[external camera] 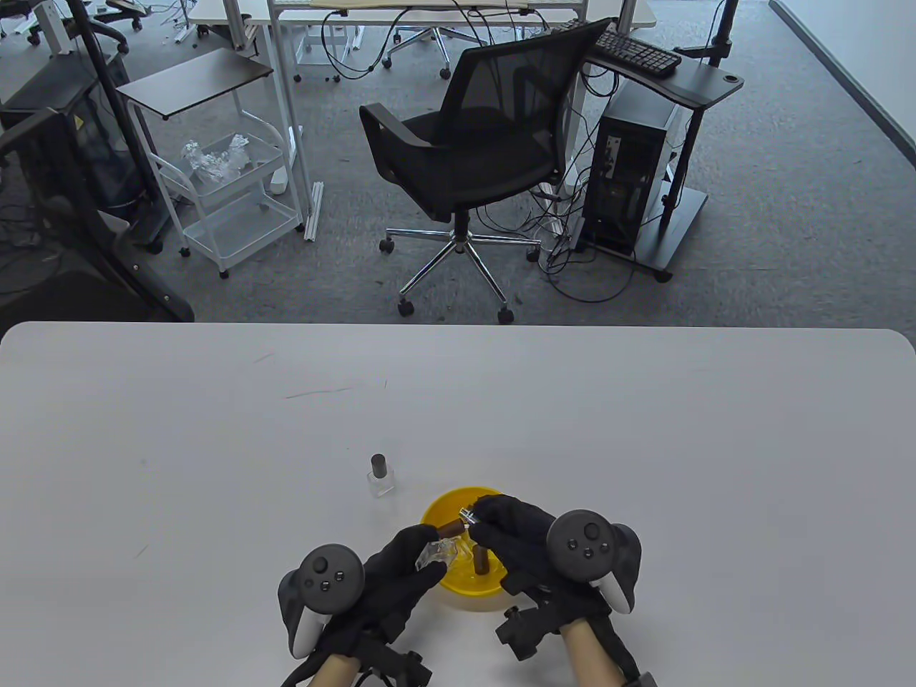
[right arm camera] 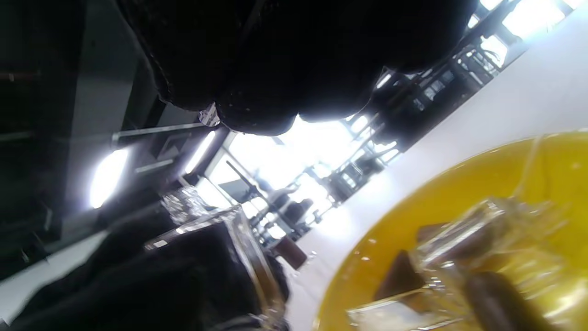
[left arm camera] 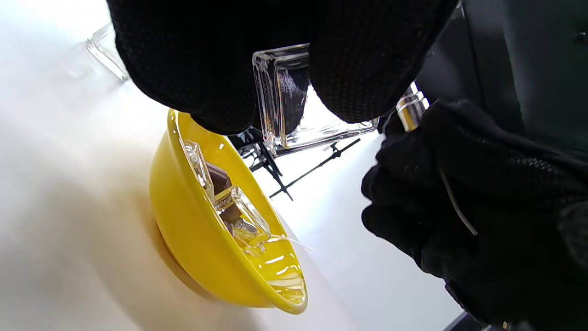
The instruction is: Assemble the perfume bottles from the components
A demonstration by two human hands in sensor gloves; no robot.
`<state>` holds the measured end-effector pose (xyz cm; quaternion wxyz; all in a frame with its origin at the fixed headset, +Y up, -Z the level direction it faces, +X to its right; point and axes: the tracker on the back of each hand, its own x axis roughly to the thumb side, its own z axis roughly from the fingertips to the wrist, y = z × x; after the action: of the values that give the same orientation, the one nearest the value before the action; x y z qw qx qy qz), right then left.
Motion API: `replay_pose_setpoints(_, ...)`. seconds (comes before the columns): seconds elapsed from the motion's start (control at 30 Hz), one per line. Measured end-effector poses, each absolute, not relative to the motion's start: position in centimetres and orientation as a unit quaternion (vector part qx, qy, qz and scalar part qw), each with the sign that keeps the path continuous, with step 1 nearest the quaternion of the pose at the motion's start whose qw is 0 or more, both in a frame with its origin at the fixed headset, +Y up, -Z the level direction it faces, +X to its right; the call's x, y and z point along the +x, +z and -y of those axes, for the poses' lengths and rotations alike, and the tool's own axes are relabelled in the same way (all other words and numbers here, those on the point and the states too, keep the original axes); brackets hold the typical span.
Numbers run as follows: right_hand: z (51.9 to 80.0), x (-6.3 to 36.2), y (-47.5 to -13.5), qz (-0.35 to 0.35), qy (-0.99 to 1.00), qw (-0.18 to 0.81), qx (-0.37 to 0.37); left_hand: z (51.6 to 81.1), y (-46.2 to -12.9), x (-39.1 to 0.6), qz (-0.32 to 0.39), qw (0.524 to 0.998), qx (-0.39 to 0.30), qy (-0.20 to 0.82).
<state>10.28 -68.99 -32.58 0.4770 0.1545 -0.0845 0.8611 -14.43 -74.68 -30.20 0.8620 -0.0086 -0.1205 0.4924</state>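
My left hand (external camera: 418, 557) grips a clear square glass bottle (external camera: 437, 554) just over the near-left rim of a yellow bowl (external camera: 458, 600); its fingers (left arm camera: 367, 69) wrap the bottle (left arm camera: 294, 105). My right hand (external camera: 485, 519) pinches a silver spray pump (external camera: 468, 514) over the bowl, close to the bottle's top. The pump's metal collar (left arm camera: 411, 108) and thin dip tube (left arm camera: 455, 204) show in the left wrist view. The bowl (left arm camera: 197, 239) holds more clear bottles (left arm camera: 243, 216) and brown caps (external camera: 480, 559).
A finished small bottle with a dark cap (external camera: 381, 475) stands on the white table (external camera: 215, 465), up and left of the bowl. A black office chair (external camera: 472, 150) stands beyond the table's far edge.
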Motion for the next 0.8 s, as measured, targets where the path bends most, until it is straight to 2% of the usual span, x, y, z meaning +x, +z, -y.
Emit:
replay_pose_setpoints(0.13, 69.9, 10.7, -32.5, 0.08, 0.783, 0.602, 0.139, 74.9, -30.0, -13.9, 0.13, 0.857, -0.025, 0.498)
replay_pose_setpoints(0.27, 71.1, 10.7, -32.7, 0.021, 0.708, 0.692, 0.14, 74.9, -29.9, -13.4, 0.146, 0.849, -0.043, 0.505)
replay_pose_setpoints(0.57, 71.8, 9.9, -32.0, -0.042, 0.622, 0.762, 0.172, 75.0, -29.5, -12.1, 0.19, 0.815, -0.08, 0.542)
replay_pose_setpoints(0.8, 72.0, 9.7, -31.7, -0.045, 0.626, 0.757, 0.183, 75.1, -29.2, -11.4, 0.203, 0.8, -0.097, 0.557)
